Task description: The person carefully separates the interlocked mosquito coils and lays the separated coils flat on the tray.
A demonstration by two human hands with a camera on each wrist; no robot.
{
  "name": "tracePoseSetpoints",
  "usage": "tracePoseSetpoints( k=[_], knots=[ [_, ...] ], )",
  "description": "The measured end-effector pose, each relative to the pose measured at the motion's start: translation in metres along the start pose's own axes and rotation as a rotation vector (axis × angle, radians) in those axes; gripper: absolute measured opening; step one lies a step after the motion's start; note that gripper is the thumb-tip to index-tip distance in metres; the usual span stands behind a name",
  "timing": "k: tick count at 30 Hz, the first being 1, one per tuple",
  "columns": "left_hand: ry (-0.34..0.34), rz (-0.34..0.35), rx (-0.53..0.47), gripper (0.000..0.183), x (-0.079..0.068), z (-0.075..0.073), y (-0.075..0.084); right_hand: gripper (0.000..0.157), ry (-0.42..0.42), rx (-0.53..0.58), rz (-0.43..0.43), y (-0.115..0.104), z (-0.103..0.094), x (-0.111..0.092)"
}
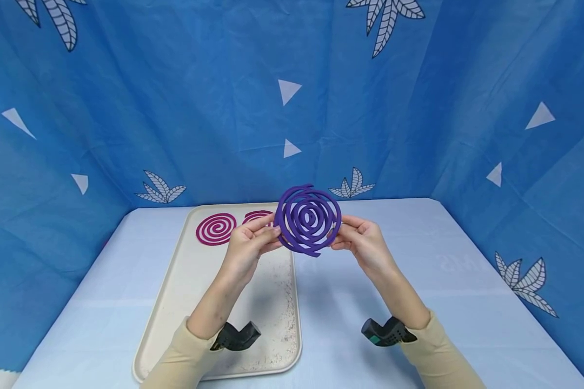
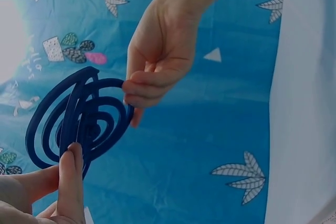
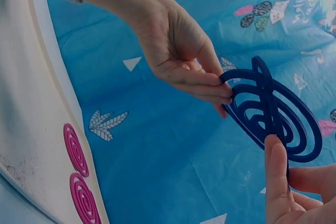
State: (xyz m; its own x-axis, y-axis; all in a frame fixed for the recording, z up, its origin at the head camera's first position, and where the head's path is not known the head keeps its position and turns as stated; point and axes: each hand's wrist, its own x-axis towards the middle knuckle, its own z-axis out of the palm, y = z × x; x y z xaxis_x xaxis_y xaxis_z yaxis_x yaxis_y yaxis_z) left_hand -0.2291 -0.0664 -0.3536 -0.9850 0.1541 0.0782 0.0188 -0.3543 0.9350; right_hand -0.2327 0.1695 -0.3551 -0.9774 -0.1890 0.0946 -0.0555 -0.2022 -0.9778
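Two flat purple spirals (image 1: 307, 219), crossing each other in layers, are held up between both hands in the head view. My left hand (image 1: 251, 239) pinches their left edge between thumb and fingers. At the opposite edge, my right hand (image 1: 365, 241) grips the rim with its thumb and fingertips. The left wrist view shows the coils (image 2: 68, 124) edge-on, standing upright and splayed at an angle. Seen from the right wrist, the left hand (image 3: 184, 59) has its fingertips on the outer coil, with the right hand (image 3: 310, 187) at lower right.
A cream tray (image 1: 185, 302) lies under the left forearm on the white table (image 1: 360, 292). Near its far end lie a magenta spiral (image 1: 216, 229) and a second magenta spiral (image 1: 259, 215), partly hidden by the left hand. Blue patterned cloth (image 1: 199, 108) surrounds the table.
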Motion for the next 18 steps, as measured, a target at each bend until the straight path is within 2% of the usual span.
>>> tracePoseSetpoints(
  k=[9,15,18],
  knots=[
    [-0.036,0.008,0.040,0.043,-0.0020,-0.0016,0.0031,0.016,-0.053,-0.031,-0.046,0.0007,-0.0060,0.0007],
    [-0.021,-0.007,0.060,0.043,-0.0011,-0.0016,0.0019,0.015,-0.014,0.003,0.000,-0.0001,-0.0018,-0.0009],
    [-0.056,-0.039,0.079,0.045,0.0000,-0.0034,0.0020,0.011,0.003,0.003,0.039,-0.0009,-0.0018,-0.0003]
  ],
)
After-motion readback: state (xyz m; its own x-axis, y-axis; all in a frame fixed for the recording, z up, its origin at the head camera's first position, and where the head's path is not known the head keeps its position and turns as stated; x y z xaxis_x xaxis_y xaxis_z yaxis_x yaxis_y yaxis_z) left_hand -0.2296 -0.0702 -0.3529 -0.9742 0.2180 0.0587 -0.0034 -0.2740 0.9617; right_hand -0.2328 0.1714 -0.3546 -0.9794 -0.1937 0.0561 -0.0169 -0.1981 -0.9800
